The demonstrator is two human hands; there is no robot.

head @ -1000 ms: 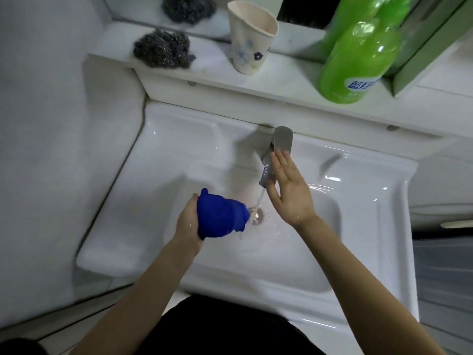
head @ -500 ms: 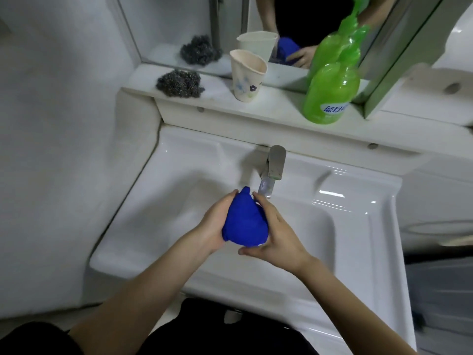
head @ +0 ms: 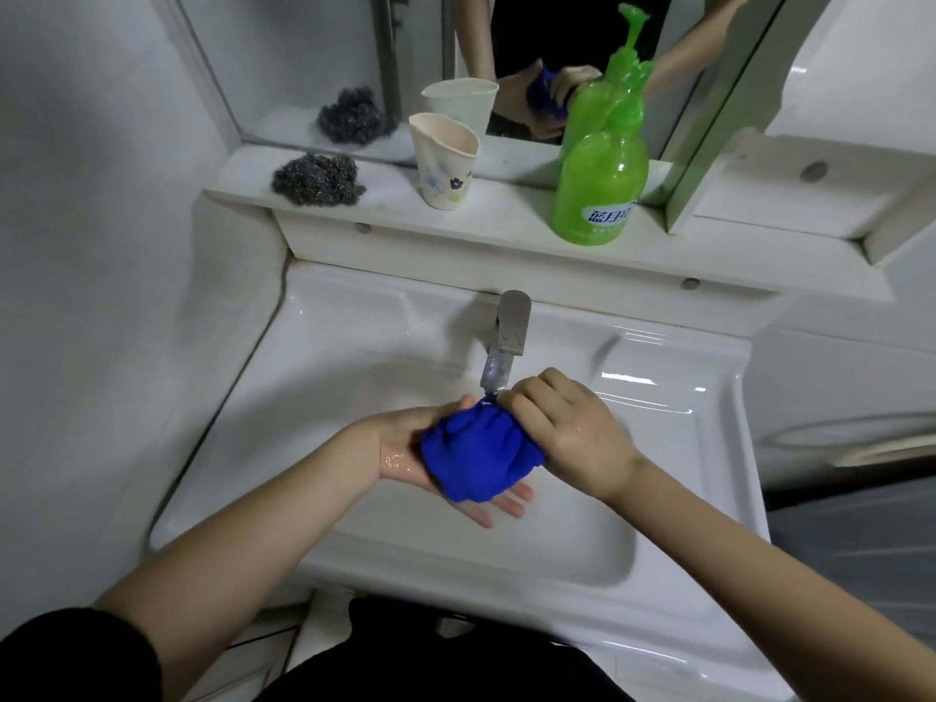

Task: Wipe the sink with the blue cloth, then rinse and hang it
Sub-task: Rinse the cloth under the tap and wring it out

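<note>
The blue cloth (head: 478, 450) is bunched into a wet ball over the white sink (head: 354, 377), just in front of the metal tap (head: 509, 336). My left hand (head: 405, 450) lies palm up under the cloth, fingers spread beneath it. My right hand (head: 567, 433) grips the cloth's right and top side with curled fingers. Both hands look wet. No water stream is visible from the tap.
On the shelf behind the sink stand a green soap pump bottle (head: 602, 179), a cream cup with flowers (head: 445, 167) and a steel wool pad (head: 316, 179). A mirror (head: 506, 53) rises above the shelf. A white wall lies at the left.
My right hand left the tap and came onto the cloth. My left hand turned palm up under the bunched cloth. The view tilted upward, showing more of the mirror.
</note>
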